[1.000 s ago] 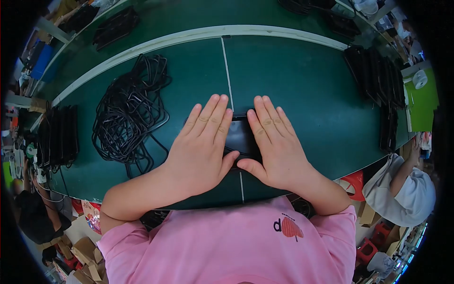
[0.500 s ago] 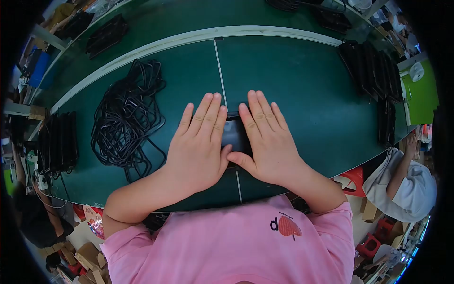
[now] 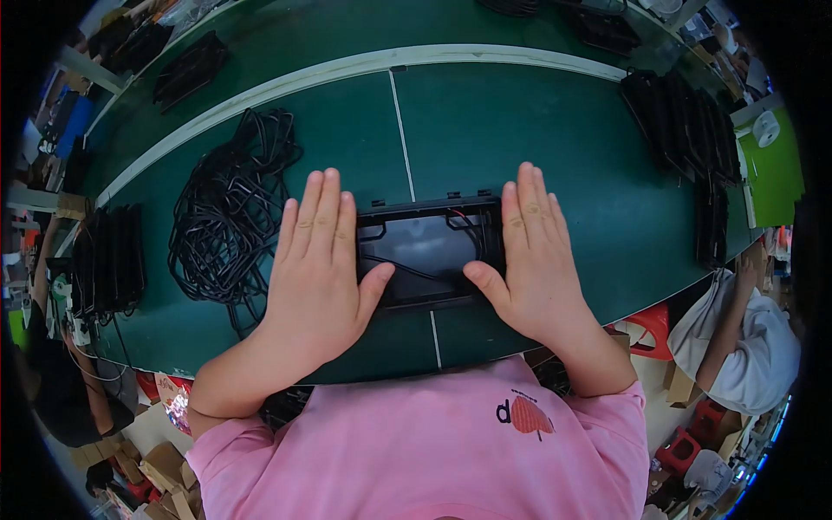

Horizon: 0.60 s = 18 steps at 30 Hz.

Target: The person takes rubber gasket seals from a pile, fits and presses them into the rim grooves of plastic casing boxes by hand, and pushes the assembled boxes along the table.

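A black rectangular plastic housing (image 3: pixel 416 247) lies on the green table, its open side up. Inside it show a black cable and a thin reddish wire near the top right corner. My left hand (image 3: pixel 316 264) is flat at the housing's left end, fingers stretched forward, thumb over the near left part. At the right end my right hand (image 3: pixel 542 260) lies likewise, fingers straight and thumb reaching over the rim. Both hands look empty; whether the palms press on the housing's ends cannot be made out. Small hinge-like tabs stick out along its far edge.
A tangled heap of black cable (image 3: pixel 230 217) lies to the left. Stacks of black housings stand at the far left (image 3: pixel 108 260) and at the right (image 3: pixel 685 130). A pale ledge (image 3: pixel 347 68) runs across the back. Other people sit at both sides.
My hands have moved apart, left hand to the left and right hand to the right. The housing they mostly covered now shows between them.
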Motion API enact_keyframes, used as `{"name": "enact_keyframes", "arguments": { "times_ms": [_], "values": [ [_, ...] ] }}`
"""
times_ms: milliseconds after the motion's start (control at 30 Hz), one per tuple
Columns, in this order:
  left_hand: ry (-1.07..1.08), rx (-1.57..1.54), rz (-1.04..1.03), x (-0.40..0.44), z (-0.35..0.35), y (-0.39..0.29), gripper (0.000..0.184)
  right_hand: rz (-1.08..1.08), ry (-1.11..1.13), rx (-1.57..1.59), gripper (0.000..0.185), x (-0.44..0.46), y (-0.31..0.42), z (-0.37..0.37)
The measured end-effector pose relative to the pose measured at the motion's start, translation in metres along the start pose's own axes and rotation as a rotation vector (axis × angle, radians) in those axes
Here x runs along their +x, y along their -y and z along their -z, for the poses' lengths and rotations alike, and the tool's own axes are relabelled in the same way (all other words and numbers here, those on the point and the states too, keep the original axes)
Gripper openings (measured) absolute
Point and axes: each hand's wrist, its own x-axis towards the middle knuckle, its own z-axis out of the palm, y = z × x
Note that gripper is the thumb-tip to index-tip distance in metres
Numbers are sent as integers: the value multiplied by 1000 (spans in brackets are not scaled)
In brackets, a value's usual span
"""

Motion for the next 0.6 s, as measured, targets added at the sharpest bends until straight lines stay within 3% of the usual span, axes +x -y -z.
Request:
{"name": "enact_keyframes", "arguments": {
  "times_ms": [67, 167, 467, 533, 600],
  "values": [
    [12, -42, -32, -3, 8, -4, 80, -16, -56, -37, 90, 3, 4, 8],
    [26, -120, -102, -1, -5, -13, 86, 166, 43, 90, 86, 15, 24, 7],
    [-1, -105, -110, 3, -11, -12, 84, 170, 78, 105, 78, 23, 22, -3],
    [31, -136, -254, 9, -9, -14, 85, 172, 60, 134, 78, 27, 23, -2],
    [80, -194, -223, 10, -18, -13, 87, 199, 66, 27, 77, 31, 19, -4]
  ]
}}
